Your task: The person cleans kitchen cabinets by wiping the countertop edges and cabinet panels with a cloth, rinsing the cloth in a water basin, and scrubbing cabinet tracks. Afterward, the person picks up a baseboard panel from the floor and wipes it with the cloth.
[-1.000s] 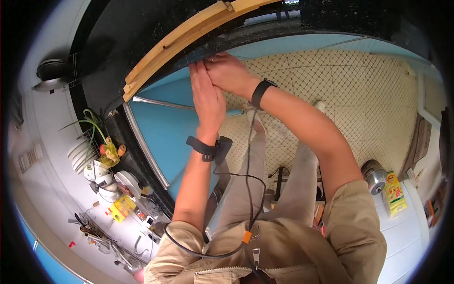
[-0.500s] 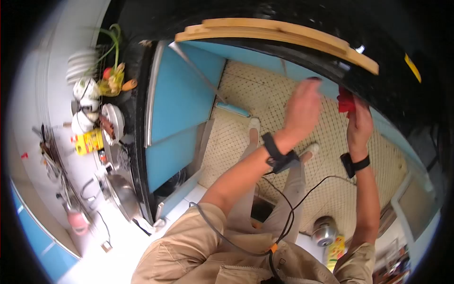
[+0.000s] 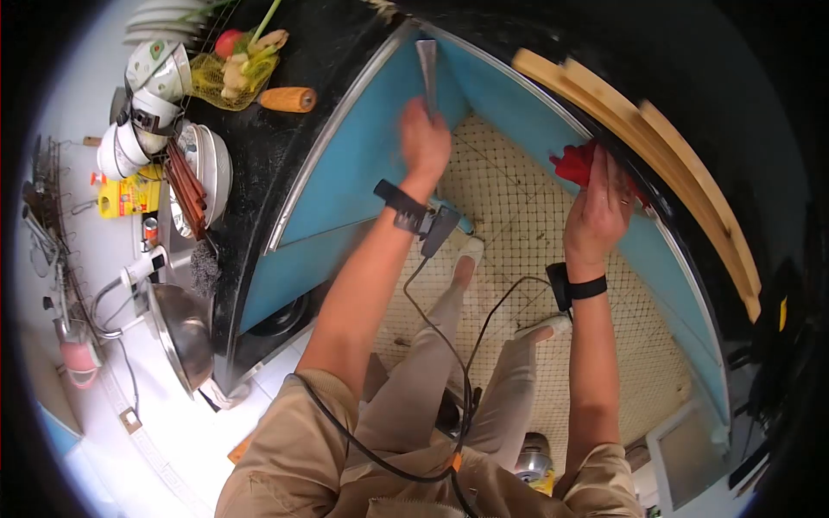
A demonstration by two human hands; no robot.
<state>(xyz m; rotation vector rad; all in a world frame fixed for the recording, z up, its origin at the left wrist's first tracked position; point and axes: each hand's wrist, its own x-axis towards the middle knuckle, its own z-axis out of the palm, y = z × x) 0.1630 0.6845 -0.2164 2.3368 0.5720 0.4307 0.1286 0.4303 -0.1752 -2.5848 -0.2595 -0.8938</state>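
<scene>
1. Nearest, our forearms reach out from tan sleeves, a black strap on each wrist.
2. Our right hand lies over a red cloth, fingers extended and close together; the cloth shows on both sides of them, at the edge of the black counter above the blue cabinet front. We cannot tell whether the thumb pinches it.
3. Our left hand, slightly blurred, is at the metallic pole, fingers bent; we cannot tell whether they close around it.
4. Curved wooden strips lie on the counter, just beyond the red cloth.
5. To our left, a carrot and a yellow net bag rest on the counter, near stacked bowls; a metal pan is closer to us.
6. Farthest down, we see our light shoes on the patterned floor, beside a light-blue mop head.
</scene>
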